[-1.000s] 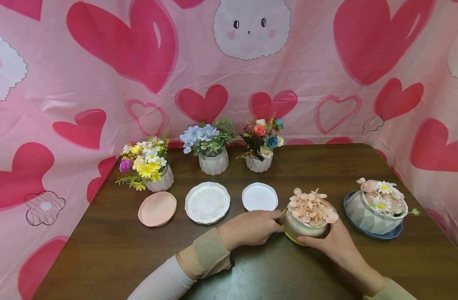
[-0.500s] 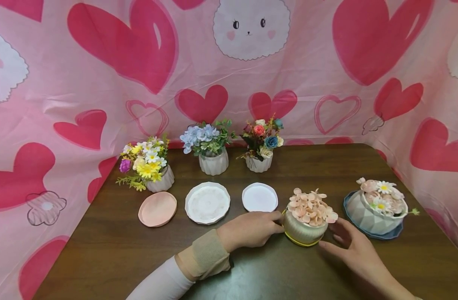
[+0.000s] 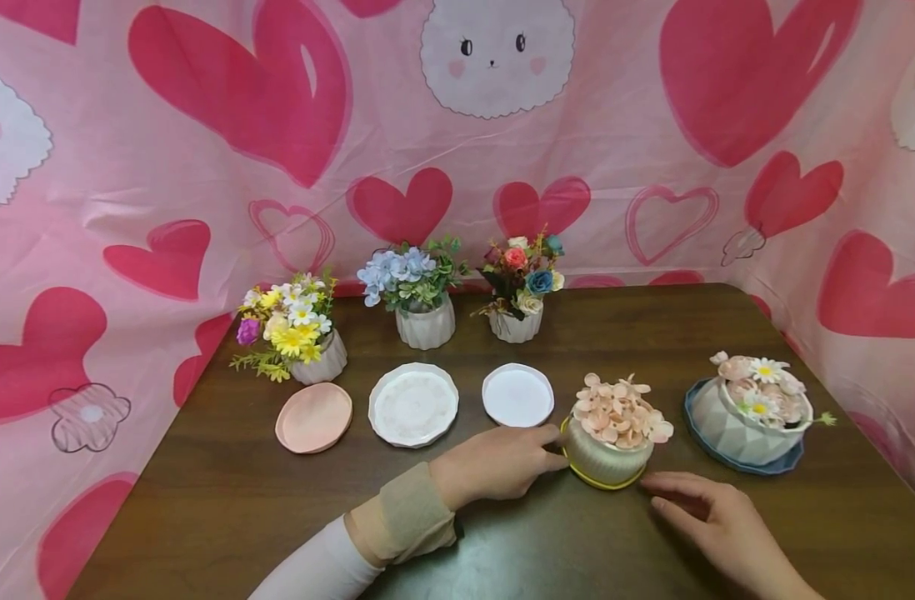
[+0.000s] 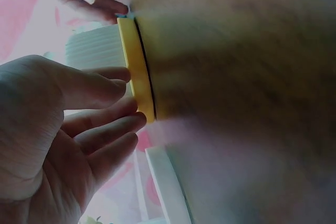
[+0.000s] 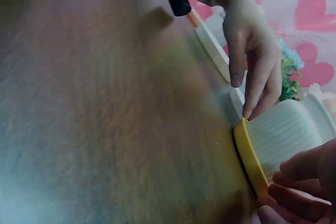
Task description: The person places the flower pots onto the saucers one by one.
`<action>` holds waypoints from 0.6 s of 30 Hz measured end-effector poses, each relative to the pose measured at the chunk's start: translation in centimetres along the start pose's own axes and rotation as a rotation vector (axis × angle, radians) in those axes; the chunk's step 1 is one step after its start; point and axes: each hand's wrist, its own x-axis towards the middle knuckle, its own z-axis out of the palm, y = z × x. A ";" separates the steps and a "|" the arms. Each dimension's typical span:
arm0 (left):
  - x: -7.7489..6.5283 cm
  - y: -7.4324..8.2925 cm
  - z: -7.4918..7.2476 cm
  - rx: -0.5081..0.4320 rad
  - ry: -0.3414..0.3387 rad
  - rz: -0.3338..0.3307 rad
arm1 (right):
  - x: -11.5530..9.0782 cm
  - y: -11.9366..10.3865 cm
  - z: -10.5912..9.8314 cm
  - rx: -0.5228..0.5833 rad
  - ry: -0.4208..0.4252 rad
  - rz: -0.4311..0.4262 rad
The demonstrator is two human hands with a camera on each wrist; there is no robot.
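A ribbed, pale round flowerpot [image 3: 606,454] with peach artificial flowers [image 3: 618,412] stands on a yellow saucer [image 3: 606,483], right of the table's middle. My left hand [image 3: 495,465] is at the saucer's left side; in the left wrist view its fairly straight fingertips touch the yellow rim [image 4: 137,72]. On the other side, my right hand [image 3: 731,521] has its fingers extended, their tips at the saucer's lower right edge. The right wrist view has those fingers [image 5: 299,203] against or very near the rim; exact contact is hard to tell.
A faceted white flowerpot [image 3: 750,425] sits on a blue saucer [image 3: 708,446] at right. Left lie a small white saucer [image 3: 517,396], a larger white one [image 3: 414,406] and a pink one [image 3: 315,418]. Behind are pots with yellow [image 3: 326,362], blue [image 3: 427,323] and mixed flowers [image 3: 516,325].
My right hand has let go of the flowerpot and moved down and right to the saucer's edge. My left hand stays at the saucer's left side; pot and saucer look unmoved.
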 end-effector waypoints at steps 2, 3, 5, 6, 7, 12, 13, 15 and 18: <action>0.0 0.1 0.0 0.011 0.001 -0.001 | -0.1 0.1 0.2 -0.038 0.039 -0.086; 0.0 0.2 0.0 0.014 0.002 -0.001 | -0.1 0.1 0.3 -0.057 0.058 -0.119; 0.0 0.2 0.1 0.018 0.004 -0.002 | 0.0 0.0 0.4 -0.084 0.068 -0.160; 0.0 0.2 0.2 0.018 0.004 -0.003 | 0.0 -0.1 0.4 -0.097 0.061 -0.168; 0.0 0.2 0.2 0.018 0.005 -0.002 | 0.0 -0.2 0.4 -0.113 0.049 -0.170; 0.0 0.3 0.3 0.008 0.003 -0.002 | 0.2 -0.7 0.3 -0.194 -0.010 -0.177; 0.0 0.3 0.2 0.007 0.003 -0.003 | 0.2 -0.8 0.4 -0.208 -0.006 -0.201; 0.0 0.4 0.2 0.009 0.007 -0.006 | 0.3 -1.0 0.4 -0.239 0.001 -0.251; 0.0 0.5 0.2 0.013 0.012 -0.011 | 0.5 -1.2 0.5 -0.318 0.002 -0.311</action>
